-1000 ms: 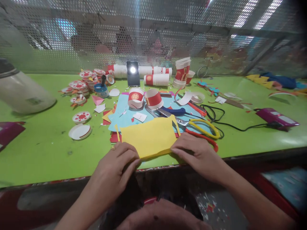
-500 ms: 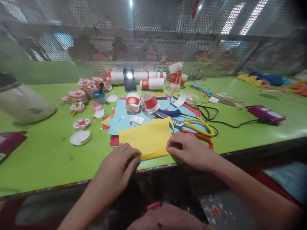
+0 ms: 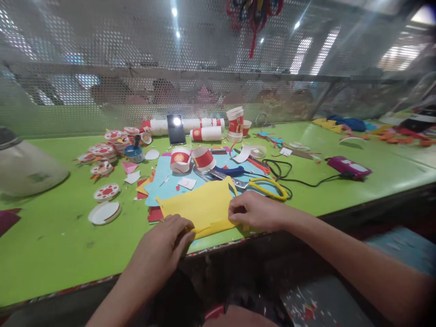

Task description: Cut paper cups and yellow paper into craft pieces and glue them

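Observation:
A yellow sheet (image 3: 194, 206), paper or felt, lies near the table's front edge with its near side folded over in a narrow strip. My left hand (image 3: 170, 236) pinches the near left end of that fold between thumb and fingers. At the right end, my right hand (image 3: 254, 211) is closed on the sheet, thumb against fingertips. Under the yellow sheet are light blue sheets (image 3: 160, 177) and red scraps. Just beyond it lie scissors with yellow handles (image 3: 269, 188) and a blue-handled tool (image 3: 233, 170). Two cut paper cups (image 3: 180, 159) stand behind.
To the left are decorated paper discs (image 3: 106, 192), a white lid (image 3: 104, 213) and a blue glue pot (image 3: 134, 154). A phone (image 3: 176, 129) leans on stacked cups (image 3: 206, 134) at the back. On the right, a black cord runs to a purple device (image 3: 349, 167).
The camera view has tilted up and shifted slightly right. Both hands keep their hold on the yellow sheet, and the near fold looks a little wider at its right end.

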